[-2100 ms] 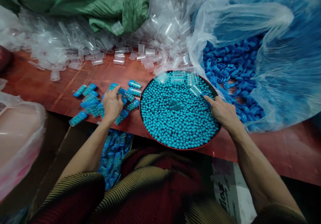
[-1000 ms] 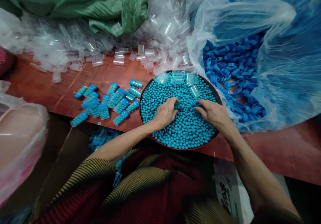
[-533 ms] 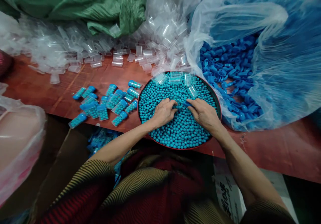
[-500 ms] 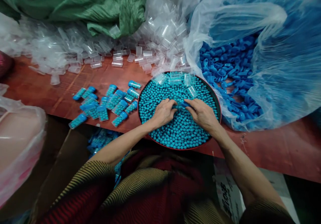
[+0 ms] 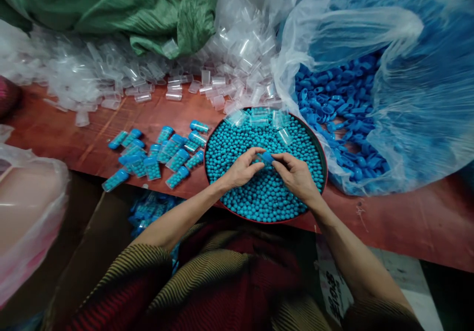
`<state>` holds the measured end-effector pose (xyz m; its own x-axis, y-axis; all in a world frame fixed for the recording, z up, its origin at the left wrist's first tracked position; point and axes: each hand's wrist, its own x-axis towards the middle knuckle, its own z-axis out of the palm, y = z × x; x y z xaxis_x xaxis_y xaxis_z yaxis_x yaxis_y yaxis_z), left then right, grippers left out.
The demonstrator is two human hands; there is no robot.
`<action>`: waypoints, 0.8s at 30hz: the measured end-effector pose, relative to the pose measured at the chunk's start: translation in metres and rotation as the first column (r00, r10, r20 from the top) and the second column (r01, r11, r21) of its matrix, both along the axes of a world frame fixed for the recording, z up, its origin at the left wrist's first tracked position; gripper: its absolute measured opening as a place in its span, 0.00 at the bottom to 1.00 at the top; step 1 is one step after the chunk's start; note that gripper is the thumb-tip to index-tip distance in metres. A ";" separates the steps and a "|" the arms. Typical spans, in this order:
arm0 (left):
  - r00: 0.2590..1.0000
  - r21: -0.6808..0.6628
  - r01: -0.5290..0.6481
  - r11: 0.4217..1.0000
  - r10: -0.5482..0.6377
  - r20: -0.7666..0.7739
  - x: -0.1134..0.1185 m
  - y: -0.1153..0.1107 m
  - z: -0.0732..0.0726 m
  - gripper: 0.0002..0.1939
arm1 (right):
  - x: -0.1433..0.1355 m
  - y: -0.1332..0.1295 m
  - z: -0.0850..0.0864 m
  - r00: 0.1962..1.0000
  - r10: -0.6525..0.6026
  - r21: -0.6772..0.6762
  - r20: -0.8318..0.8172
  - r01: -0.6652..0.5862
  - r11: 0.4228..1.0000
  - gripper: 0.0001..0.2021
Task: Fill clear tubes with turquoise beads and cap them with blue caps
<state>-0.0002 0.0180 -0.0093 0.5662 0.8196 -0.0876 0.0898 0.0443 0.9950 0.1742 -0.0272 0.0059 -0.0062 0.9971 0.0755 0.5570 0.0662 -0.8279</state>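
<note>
Over a round, red-rimmed tray (image 5: pixel 326 173) of blue beads (image 5: pixel 259 202), both hands meet. My left hand (image 5: pixel 242 169) is closed on a small clear plastic tube (image 5: pixel 258 158), mostly covered by the fingers. A blue cap (image 5: pixel 266 157) sits at the tube's right end, pinched between the thumb and finger of my right hand (image 5: pixel 296 173). Whether the cap is fully seated I cannot tell. Several clear tubes (image 5: pixel 259 121) lie on the beads at the tray's far side. Left of the tray are bead-filled, blue-capped tubes (image 5: pixel 177 159) in a loose group.
At the right stands an open plastic bag (image 5: pixel 425 99) with loose blue caps (image 5: pixel 340 94). A heap of clear tubes (image 5: pixel 122 69) spreads along the back of the red table (image 5: pixel 92 148), under a green sack (image 5: pixel 111 5). More capped tubes (image 5: pixel 151 210) lie below the table edge.
The blue cap has come into fuller view at the end of the tube. My right hand has shifted slightly left and down, its fingers now pinching the cap's right side.
</note>
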 end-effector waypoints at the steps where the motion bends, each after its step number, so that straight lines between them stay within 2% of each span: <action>1: 1.000 -0.041 0.003 0.999 -0.001 0.027 0.000 -0.002 -0.001 0.18 | -0.003 -0.001 0.000 0.998 -0.035 -0.038 -0.049 0.033 0.999 0.12; 3: 0.998 -0.128 0.014 0.992 -0.005 0.068 0.000 -0.005 0.000 0.20 | -0.007 -0.002 0.001 0.992 -0.072 -0.075 -0.103 0.065 0.995 0.12; 6: 0.994 -0.229 0.029 0.973 -0.004 0.112 0.000 -0.008 0.003 0.21 | -0.008 -0.003 0.005 0.994 -0.058 -0.056 -0.097 0.052 0.997 0.10; 8: 0.990 -0.259 0.035 0.965 0.002 0.140 0.000 -0.008 0.006 0.22 | -0.006 -0.002 0.006 0.985 -0.078 -0.092 -0.151 0.064 0.994 0.11; 11: 0.990 -0.282 0.069 0.957 -0.031 0.137 -0.002 -0.007 0.009 0.23 | 0.001 0.000 0.007 0.946 -0.190 -0.171 -0.262 0.148 0.974 0.13; 13: 0.991 -0.303 0.093 0.948 -0.058 0.121 -0.004 -0.007 0.008 0.23 | 0.007 0.002 0.006 0.938 -0.225 -0.196 -0.264 0.176 0.965 0.13; 19: 0.987 -0.333 0.106 0.937 -0.058 0.151 -0.005 -0.008 0.005 0.24 | 0.006 0.001 0.008 0.957 -0.117 -0.244 -0.264 0.051 0.969 0.14; 24: 0.985 -0.314 0.093 0.945 -0.041 0.168 -0.001 -0.011 0.007 0.26 | -0.007 -0.006 0.014 0.998 -0.048 -0.115 -0.047 0.042 0.992 0.10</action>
